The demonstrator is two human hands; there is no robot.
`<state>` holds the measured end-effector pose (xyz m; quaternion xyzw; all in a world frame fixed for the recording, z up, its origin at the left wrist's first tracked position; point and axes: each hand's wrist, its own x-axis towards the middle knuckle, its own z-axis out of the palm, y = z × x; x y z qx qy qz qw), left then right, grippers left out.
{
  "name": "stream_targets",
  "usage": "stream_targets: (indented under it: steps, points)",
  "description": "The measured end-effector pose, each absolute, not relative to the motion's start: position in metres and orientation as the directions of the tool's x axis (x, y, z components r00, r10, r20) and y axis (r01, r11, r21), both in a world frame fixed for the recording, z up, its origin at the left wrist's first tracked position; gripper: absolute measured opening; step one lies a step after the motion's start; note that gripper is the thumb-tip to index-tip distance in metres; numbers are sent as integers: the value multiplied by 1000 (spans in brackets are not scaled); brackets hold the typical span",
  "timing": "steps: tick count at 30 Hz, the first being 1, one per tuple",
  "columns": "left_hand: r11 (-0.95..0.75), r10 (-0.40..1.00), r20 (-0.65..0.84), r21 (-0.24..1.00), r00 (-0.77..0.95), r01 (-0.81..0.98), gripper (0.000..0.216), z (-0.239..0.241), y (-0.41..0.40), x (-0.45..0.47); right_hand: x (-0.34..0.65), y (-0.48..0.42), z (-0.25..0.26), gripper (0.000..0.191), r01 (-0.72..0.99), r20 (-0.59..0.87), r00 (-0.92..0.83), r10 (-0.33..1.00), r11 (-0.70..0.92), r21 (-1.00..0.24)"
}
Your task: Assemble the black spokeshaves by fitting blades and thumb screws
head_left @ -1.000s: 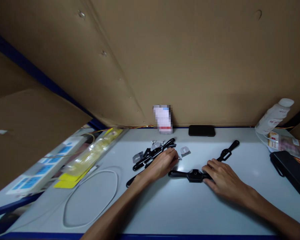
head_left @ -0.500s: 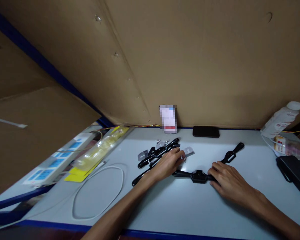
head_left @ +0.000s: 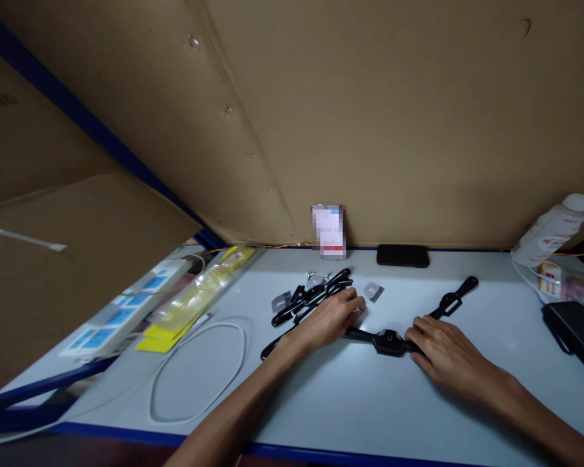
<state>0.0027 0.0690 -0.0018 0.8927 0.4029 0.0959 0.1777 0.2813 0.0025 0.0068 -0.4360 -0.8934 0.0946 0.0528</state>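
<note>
My right hand (head_left: 440,340) is closed round the right handle of a black spokeshave body (head_left: 389,342), which lies crosswise on the worktop. My left hand (head_left: 335,316) hovers over that tool's left handle, its fingers pinched on a small shiny metal part (head_left: 359,311), probably a screw. Behind and beneath the left hand lies a pile of black spokeshave bodies (head_left: 314,295), with flat grey metal pieces (head_left: 281,301) and small silver screws (head_left: 317,275) around it. One flat grey plate (head_left: 373,292) rests apart, just beyond the left fingertips. Another spokeshave (head_left: 450,301) lies slanted behind my right hand.
A black phone (head_left: 402,255) and an upright blurred card (head_left: 329,232) are by the cardboard back wall (head_left: 394,130). A bottle (head_left: 555,230) and black case (head_left: 574,340) stand right. At left are a looped white cable (head_left: 197,370), yellow-backed plastic packaging (head_left: 199,292) and a power strip (head_left: 126,308).
My left hand has drawn slightly right and nearer the held spokeshave, away from the flat grey plate. My right hand keeps its grip. The whole view has shifted a little.
</note>
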Motion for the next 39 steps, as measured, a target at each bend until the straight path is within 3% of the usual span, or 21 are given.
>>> stream_targets:
  steps: [8, 16, 18, 21, 24, 27, 32, 39]
  points:
    - [-593, 772, -57, 292, 633, 750, 17, 4, 69, -1, 283, 1, 15, 18, 786, -74, -613, 786, 599, -155]
    - [-596, 800, 47, 172, 598, 784, 15, -11, 68, -3, 282, 5, 14, 7, 771, -36, -629, 776, 618, -150]
    - [-581, 809, 54, 230, 585, 781, 16, -10, 69, -5, 282, 5, 13, 5, 771, -23, -628, 778, 619, -150]
    - [-496, 855, 93, 435, 510, 751, 15, -5, 70, -7, 283, 4, 11, 6, 766, 8, -631, 776, 624, -151]
    - [-396, 902, 151, 665, 405, 633, 10, 2, 65, 0, 283, 3, 7, 10, 756, 41, -638, 769, 636, -154]
    - [-355, 898, 136, 786, 419, 507, 10, 8, 53, 15, 281, 3, 5, 10, 750, 55, -641, 766, 639, -171]
    - [-374, 869, 105, 778, 483, 505, 8, 10, 32, 34, 276, 3, -2, 3, 742, 62, -644, 762, 642, -191]
    - [-470, 836, 123, 665, 535, 580, 11, 6, 34, 34, 271, 0, -5, 4, 738, 88, -632, 770, 633, -235]
